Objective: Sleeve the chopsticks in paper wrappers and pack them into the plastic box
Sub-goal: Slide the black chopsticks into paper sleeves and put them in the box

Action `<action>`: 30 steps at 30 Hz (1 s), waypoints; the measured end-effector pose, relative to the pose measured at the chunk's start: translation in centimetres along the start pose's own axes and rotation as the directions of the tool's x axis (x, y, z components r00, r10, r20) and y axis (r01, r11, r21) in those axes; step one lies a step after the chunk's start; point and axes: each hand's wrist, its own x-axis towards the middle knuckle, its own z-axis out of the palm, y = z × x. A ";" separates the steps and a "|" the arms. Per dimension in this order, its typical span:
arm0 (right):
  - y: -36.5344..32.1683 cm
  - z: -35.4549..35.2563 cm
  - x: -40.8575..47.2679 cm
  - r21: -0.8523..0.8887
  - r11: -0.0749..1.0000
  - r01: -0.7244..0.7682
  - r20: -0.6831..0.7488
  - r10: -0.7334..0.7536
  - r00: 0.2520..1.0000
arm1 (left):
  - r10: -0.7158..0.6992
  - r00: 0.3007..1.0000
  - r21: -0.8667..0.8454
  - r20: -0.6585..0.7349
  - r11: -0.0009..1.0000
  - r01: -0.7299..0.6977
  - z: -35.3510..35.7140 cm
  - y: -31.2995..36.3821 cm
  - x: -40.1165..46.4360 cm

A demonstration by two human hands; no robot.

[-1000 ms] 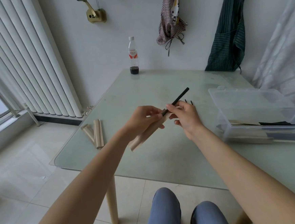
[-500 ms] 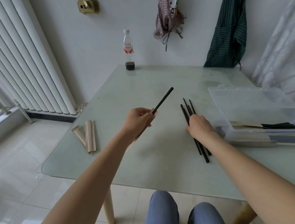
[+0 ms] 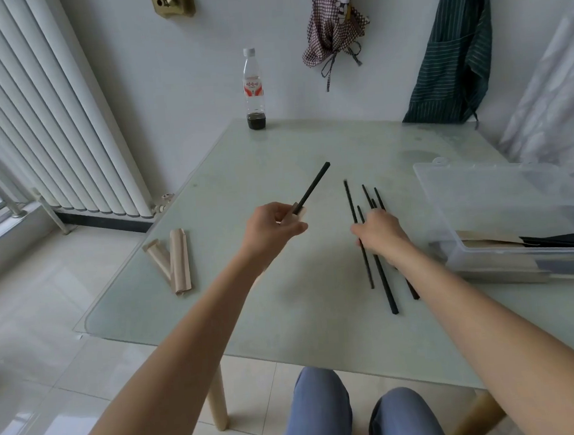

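Observation:
My left hand (image 3: 272, 226) grips a tan paper wrapper (image 3: 295, 215) with one black chopstick (image 3: 314, 187) sticking out of its top, held above the glass table (image 3: 285, 303). Several loose black chopsticks (image 3: 383, 285) lie side by side on the table to the right. My right hand (image 3: 379, 232) rests on them, fingers curled over their upper part; the grip itself is hidden. The clear plastic box (image 3: 521, 250) stands at the right with its lid up and holds sleeved chopsticks (image 3: 528, 242).
Spare paper wrappers (image 3: 176, 263) lie near the table's left edge. A plastic bottle (image 3: 254, 89) with dark liquid stands at the far edge by the wall. A white radiator (image 3: 40, 109) is on the left. My knees (image 3: 356, 418) are under the near edge.
My right hand let go of the chopstick in the wrapper and dropped to the loose chopsticks on the table. My left hand keeps the wrapper with one chopstick in it.

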 end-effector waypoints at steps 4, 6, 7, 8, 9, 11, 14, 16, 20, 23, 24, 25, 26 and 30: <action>-1.1 -0.5 -1.1 0.675 0.737 0.025 0.015 -0.047 0.999 | 0.057 0.997 0.179 -0.049 0.983 -0.048 -0.3 -0.1 -0.4; -1.8 -0.9 -1.6 0.806 0.589 0.054 -0.011 -0.075 0.997 | 0.091 0.994 0.244 -0.065 0.967 -0.073 -0.4 -0.1 -0.7; -2.2 -1.2 -1.8 0.844 0.532 0.070 -0.030 -0.084 0.996 | 0.110 0.991 0.267 -0.073 0.960 -0.086 -0.5 0.0 -0.9; -2.5 -1.3 -2.0 0.871 0.483 0.083 -0.045 -0.089 0.995 | 0.127 0.989 0.287 -0.081 0.953 -0.099 -0.5 0.0 -1.0; -2.8 -1.5 -2.2 0.893 0.441 0.092 -0.058 -0.090 0.994 | 0.143 0.986 0.304 -0.087 0.946 -0.110 -0.6 0.1 -1.1; -3.2 -1.6 -2.4 0.924 0.368 0.107 -0.081 -0.085 0.993 | 0.172 0.981 0.316 -0.094 0.939 -0.135 -0.6 0.3 -1.5; -3.6 -1.7 -2.6 0.943 0.299 0.149 -0.137 -0.061 0.989 | 0.204 0.974 0.313 -0.102 0.936 -0.164 -0.6 0.5 -1.8; -3.6 -1.7 -2.6 0.948 0.274 0.164 -0.162 -0.031 0.986 | 0.208 0.972 0.307 -0.109 0.937 -0.166 -0.7 0.6 -1.9; -3.4 -2.0 -2.5 0.958 0.226 0.176 -0.185 0.020 0.983 | 0.199 0.975 0.298 -0.099 0.941 -0.162 -0.9 0.7 -2.0; -3.3 -2.3 -2.6 0.959 0.218 0.183 -0.190 0.012 0.982 | 0.185 0.978 0.291 -0.096 0.945 -0.150 -0.9 0.7 -2.0; -3.3 -2.3 -2.6 0.958 0.218 0.187 -0.194 0.011 0.981 | 0.180 0.979 0.283 -0.094 0.948 -0.147 -0.9 0.7 -2.0; -3.2 -2.3 -2.6 0.958 0.217 0.189 -0.197 0.012 0.980 | 0.177 0.980 0.275 -0.088 0.950 -0.147 -0.9 0.7 -2.1; -3.2 -2.3 -2.7 0.957 0.216 0.193 -0.200 0.013 0.980 | 0.179 0.981 0.267 -0.080 0.952 -0.151 -0.8 0.8 -2.2; -3.2 -2.3 -2.8 0.958 0.218 0.186 -0.196 0.025 0.980 | 0.202 0.978 0.246 -0.056 0.952 -0.182 -0.6 1.0 -2.4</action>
